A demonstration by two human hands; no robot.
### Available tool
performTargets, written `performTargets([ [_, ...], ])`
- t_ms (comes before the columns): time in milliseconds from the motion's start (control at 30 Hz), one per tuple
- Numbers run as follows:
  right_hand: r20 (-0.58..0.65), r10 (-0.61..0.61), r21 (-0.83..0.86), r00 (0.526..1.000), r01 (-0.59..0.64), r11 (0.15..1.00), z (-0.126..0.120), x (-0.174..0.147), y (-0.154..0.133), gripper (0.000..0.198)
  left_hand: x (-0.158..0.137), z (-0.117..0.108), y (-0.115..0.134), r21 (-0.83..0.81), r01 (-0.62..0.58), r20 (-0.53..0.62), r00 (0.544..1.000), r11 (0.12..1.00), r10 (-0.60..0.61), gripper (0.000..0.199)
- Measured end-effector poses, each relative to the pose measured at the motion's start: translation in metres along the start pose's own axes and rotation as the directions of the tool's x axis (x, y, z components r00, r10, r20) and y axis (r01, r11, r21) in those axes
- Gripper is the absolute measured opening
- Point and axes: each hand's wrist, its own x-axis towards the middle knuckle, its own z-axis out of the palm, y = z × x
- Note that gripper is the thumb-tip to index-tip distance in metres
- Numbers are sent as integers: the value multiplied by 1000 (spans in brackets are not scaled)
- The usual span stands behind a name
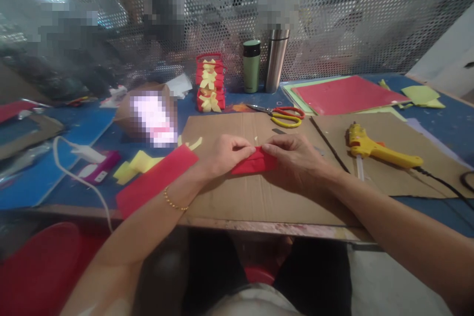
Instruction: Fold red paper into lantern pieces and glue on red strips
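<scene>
Bare forearms [385, 217] reach across a cardboard sheet [237, 205], a gold bracelet [173, 204] on the left one. Thumb and fingers of both the left hand [227, 155] and the right hand [298, 158] pinch a red piece [255, 163] held between them, gripping it along its upper edge. To the left of the left hand lies a red strip [155, 180], yellow scraps [142, 162] beside it. Scissors [290, 111] rest just beyond the right hand; to its right lies a yellow glue gun [383, 150]. Farther past the left hand stands a red stack [202, 93] with yellow bows [209, 79]; two flasks [252, 69] stand beyond both hands.
</scene>
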Motion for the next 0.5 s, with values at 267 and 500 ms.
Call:
performTargets([
  [267, -8, -53, -238, 999, 49, 970, 1, 0, -6, 32, -5, 2, 14, 126, -26, 39, 999, 992, 21, 28],
  [500, 6, -19, -336, 1000, 20, 942, 3, -5, -17, 37, -3, 3, 6, 74, -71, 48, 997, 995, 67, 30],
])
